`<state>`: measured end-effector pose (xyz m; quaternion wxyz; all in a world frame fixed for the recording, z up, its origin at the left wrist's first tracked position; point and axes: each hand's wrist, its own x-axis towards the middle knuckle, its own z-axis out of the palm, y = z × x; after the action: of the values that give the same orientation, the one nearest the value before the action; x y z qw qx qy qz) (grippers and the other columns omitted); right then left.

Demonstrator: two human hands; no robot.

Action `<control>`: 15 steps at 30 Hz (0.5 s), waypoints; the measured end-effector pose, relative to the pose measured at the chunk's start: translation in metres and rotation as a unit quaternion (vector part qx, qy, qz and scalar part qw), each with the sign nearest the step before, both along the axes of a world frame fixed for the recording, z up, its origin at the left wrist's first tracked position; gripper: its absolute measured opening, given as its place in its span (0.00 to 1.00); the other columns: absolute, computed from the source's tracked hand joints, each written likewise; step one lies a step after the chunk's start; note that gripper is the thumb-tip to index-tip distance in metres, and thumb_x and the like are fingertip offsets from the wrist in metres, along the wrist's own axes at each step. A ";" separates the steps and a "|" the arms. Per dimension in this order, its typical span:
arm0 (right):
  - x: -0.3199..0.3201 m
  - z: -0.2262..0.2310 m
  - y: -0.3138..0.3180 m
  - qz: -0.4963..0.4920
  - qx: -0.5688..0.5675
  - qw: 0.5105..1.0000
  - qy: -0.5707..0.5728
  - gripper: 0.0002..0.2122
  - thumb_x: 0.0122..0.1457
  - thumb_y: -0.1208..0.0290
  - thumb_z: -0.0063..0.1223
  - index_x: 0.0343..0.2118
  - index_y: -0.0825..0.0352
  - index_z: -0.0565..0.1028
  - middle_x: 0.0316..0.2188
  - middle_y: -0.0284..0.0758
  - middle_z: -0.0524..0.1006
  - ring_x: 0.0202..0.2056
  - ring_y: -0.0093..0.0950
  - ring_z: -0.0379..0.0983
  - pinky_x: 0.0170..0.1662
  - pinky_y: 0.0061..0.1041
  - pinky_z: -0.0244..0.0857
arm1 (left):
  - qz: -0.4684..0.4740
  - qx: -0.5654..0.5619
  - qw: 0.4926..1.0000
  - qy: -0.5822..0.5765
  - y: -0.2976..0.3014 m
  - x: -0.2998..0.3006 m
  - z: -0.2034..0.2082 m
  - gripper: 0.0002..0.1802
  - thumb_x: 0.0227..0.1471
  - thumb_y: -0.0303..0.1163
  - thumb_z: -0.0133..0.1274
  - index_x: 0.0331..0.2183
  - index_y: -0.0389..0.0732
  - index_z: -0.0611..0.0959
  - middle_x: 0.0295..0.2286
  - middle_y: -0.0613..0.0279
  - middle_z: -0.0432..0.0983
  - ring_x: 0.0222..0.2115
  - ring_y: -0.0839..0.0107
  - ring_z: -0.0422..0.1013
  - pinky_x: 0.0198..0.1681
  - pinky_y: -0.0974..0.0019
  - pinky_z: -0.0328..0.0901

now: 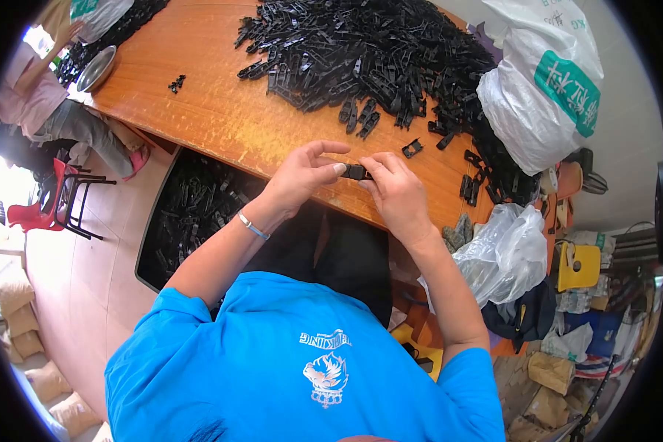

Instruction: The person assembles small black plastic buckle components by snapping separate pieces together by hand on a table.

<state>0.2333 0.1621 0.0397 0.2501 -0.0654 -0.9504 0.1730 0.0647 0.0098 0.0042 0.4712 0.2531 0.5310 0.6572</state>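
Note:
My left hand [302,177] and my right hand [398,193] meet over the near edge of a wooden table [214,118]. Both pinch one small black plastic clip [356,172] between their fingertips. A large heap of the same black clips [361,55] lies on the table just beyond my hands. A few loose clips [412,148] lie close to my right hand. Below my left arm a box of black clips [195,210] stands on the floor beside the table.
A big white plastic bag [545,88] sits on the table's right end, with a clear bag [504,254] hanging below. Another person [44,103] sits at the far left by a metal bowl [96,68]. A red stool [44,210] and sacks stand on the floor.

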 end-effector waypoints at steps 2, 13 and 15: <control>-0.002 -0.005 -0.003 -0.004 -0.003 1.000 -0.009 0.18 0.53 0.76 0.70 0.47 0.68 0.80 0.42 0.40 0.79 0.45 0.42 0.79 0.47 0.40 0.75 | 0.000 -0.015 0.999 0.039 -0.002 0.001 0.006 0.26 0.63 0.29 0.64 0.60 0.38 0.79 0.40 0.64 0.85 0.38 0.81 0.76 0.45 0.74 0.71; 0.010 -0.025 -0.018 0.057 -0.655 0.746 -0.109 0.17 0.67 0.74 0.61 0.57 0.72 0.80 0.45 0.36 0.84 0.39 0.23 0.82 0.41 0.20 0.75 | -0.022 0.036 0.994 -0.105 -0.035 0.009 -0.016 0.34 0.56 0.22 0.64 0.62 0.32 0.72 0.42 0.56 0.85 0.43 0.72 0.80 0.52 0.68 0.73; 0.009 -0.031 -0.021 0.076 -0.665 0.737 -0.090 0.17 0.68 0.75 0.60 0.58 0.73 0.79 0.43 0.38 0.85 0.38 0.22 0.83 0.42 0.20 0.76 | -0.042 0.040 0.994 -0.098 -0.043 0.008 -0.013 0.34 0.55 0.25 0.66 0.61 0.33 0.74 0.41 0.59 0.84 0.43 0.73 0.79 0.52 0.69 0.72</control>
<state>0.2421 0.1407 0.0084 0.0421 -0.1582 -0.6133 0.7727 0.0727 -0.0335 -0.0086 0.5375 0.2281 0.4448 0.6791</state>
